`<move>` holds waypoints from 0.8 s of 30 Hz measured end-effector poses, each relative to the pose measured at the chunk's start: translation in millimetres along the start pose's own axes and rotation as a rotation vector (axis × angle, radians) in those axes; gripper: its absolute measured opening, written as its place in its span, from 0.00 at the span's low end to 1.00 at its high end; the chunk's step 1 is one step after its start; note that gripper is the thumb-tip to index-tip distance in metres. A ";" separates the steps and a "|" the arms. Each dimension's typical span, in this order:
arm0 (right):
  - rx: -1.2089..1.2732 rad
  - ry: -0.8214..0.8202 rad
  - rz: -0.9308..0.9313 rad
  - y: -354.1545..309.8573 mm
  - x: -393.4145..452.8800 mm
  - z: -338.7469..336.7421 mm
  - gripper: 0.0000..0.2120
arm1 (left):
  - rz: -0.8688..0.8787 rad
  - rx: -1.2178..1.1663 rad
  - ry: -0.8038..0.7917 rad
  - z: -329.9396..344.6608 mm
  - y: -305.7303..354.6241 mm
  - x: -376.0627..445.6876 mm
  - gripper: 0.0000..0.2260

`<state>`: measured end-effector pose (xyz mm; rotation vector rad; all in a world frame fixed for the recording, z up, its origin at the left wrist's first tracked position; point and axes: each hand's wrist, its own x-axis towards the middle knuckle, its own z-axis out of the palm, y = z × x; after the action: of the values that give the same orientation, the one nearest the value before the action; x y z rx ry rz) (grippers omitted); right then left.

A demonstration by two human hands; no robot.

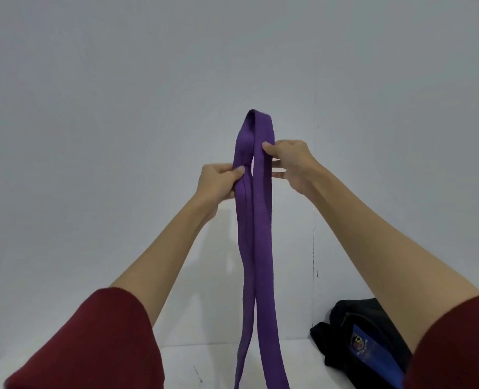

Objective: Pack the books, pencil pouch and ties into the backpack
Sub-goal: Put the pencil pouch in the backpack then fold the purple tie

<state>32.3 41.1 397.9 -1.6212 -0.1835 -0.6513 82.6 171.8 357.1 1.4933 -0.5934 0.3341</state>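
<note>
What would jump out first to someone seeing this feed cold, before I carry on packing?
The purple tie dominates: doubled over, held up mid-frame against the bare grey wall, its two lengths hanging past the bottom edge. The left hand and right hand each pinch one length just below the fold. At lower right the black and blue backpack sits on the white surface, partly hidden by the right arm.

White bench (288, 360) along frame bottom; black-and-blue backpack (364, 341) lies on it at right, against the wall.
</note>
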 end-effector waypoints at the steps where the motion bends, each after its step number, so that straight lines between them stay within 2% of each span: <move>1: -0.004 -0.003 0.016 0.8 -0.7 1.1 0.04 | 0.016 0.044 0.000 2.0 4.5 2.2 0.06; 4: -0.018 -0.006 0.048 4.0 -5.5 7.8 0.04 | 0.048 0.149 0.043 9.7 10.4 1.1 0.08; 10: 0.007 0.073 0.104 13.2 -13.8 15.0 0.05 | 0.035 0.107 0.050 14.6 1.2 6.6 0.11; 13: -0.039 0.047 0.075 15.2 -14.5 11.5 0.10 | 0.003 -0.060 0.079 9.9 14.1 13.3 0.10; 16: -0.115 0.023 0.054 19.8 -15.6 11.9 0.10 | -0.085 -0.264 -0.024 6.3 25.3 13.9 0.12; 19: -0.121 0.029 0.066 25.6 -17.3 15.5 0.04 | -0.092 -0.203 -0.160 12.3 21.0 4.9 0.16; 22: -0.113 0.024 0.059 30.8 -17.9 14.6 0.04 | -0.072 -0.174 -0.207 12.7 15.4 0.9 0.19; 24: -0.115 0.018 0.044 31.1 -18.5 13.3 0.02 | -0.043 -0.144 -0.225 9.8 11.7 3.0 0.18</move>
<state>36.0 53.1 361.4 -1.7239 -0.0985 -0.6524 77.0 162.4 368.2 1.4122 -0.7473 0.0875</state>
